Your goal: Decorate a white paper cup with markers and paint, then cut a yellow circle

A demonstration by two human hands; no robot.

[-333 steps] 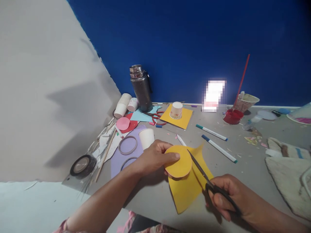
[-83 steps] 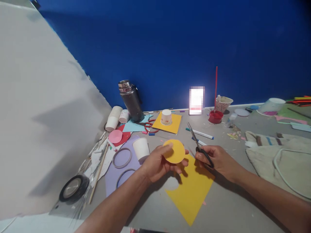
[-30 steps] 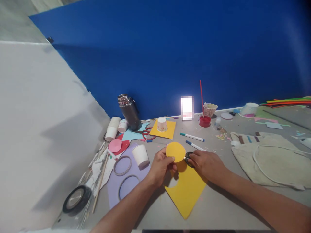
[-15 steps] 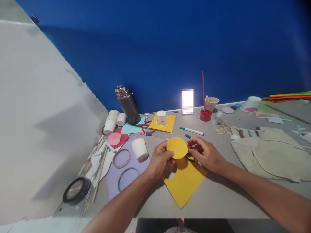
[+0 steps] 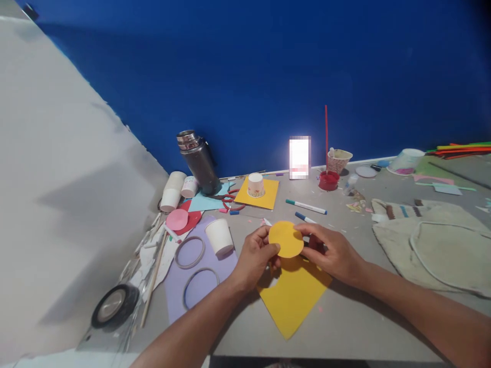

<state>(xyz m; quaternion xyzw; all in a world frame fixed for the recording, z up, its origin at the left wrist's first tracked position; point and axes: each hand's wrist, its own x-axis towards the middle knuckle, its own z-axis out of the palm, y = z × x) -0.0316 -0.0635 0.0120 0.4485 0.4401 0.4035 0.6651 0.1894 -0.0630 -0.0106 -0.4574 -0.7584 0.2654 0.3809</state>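
A yellow paper circle (image 5: 286,240) is held up over the table between my two hands. My left hand (image 5: 258,253) pinches its left side, with the thumb lying across the front. At the right edge, the fingers and thumb of my right hand (image 5: 332,250) close on the circle. Something dark shows just below those fingers, too hidden to make out. Under the hands lies a sheet of yellow paper (image 5: 295,299) with a cut-out gap at its upper left, one corner pointing towards me.
Left are a white paper cup (image 5: 219,237), two rings on purple paper (image 5: 230,263) and a roll of black tape (image 5: 115,306). Behind stand a flask (image 5: 201,166), red-handled scissors (image 5: 230,198) and a printed cup (image 5: 255,185). Markers (image 5: 307,206) and a cloth bag (image 5: 452,245) lie right.
My right hand has moved its fingers up onto the circle's right edge; before, they were beside it near a dark object. The view has shifted slightly.
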